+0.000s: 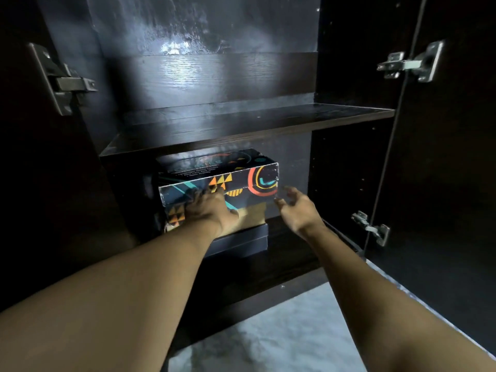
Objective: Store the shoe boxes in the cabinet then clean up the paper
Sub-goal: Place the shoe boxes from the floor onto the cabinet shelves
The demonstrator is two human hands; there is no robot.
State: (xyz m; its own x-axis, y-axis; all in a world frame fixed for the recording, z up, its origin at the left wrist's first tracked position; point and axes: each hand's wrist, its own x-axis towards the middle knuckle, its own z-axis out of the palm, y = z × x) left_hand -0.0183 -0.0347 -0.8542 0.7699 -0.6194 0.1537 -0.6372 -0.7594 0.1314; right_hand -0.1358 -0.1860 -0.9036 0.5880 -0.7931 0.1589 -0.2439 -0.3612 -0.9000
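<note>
Dark wood-grain cabinet (241,135) holds the black patterned cardboard shoe box (252,181), stacked on a plain dark box (241,238) under the shelf. My left hand (209,210) presses its front, fingers flat; my right hand (298,208) hovers open alongside. I recommend pushing evenly, square to the back.

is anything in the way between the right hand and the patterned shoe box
Nothing visible does. The right hand hovers open just off the right front corner of the patterned shoe box, with only a bare gap between them. The left hand rests on that box's front, off to the side.
</note>
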